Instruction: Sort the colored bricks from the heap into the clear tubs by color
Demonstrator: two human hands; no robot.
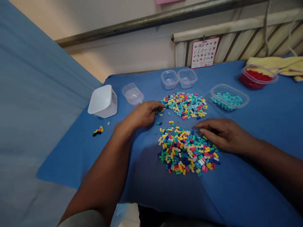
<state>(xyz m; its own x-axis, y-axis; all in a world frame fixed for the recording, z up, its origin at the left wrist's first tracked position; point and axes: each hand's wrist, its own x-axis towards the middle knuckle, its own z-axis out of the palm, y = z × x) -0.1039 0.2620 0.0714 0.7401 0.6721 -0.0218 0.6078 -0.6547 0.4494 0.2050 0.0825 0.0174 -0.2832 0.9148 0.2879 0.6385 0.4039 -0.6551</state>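
Observation:
Two heaps of small coloured toy building bricks lie on the blue cloth, a far pile [186, 104] and a larger near pile [187, 151]. My left hand [148, 114] rests at the left edge of the far pile, its fingers stretched toward the bricks and partly hidden under the hand. Beside the upper right edge of the near pile is my right hand [221, 134], palm side down, with index finger and thumb apart and no brick visible between them. A few loose bricks [170, 122] are scattered between the heaps.
Behind the far pile stand two clear tubs [169, 85]. A tub of turquoise bricks [227, 100] and a tub of red bricks [255, 80] are at right. At left are a white box [104, 107], a clear container [133, 94] and a small brick cluster [98, 130].

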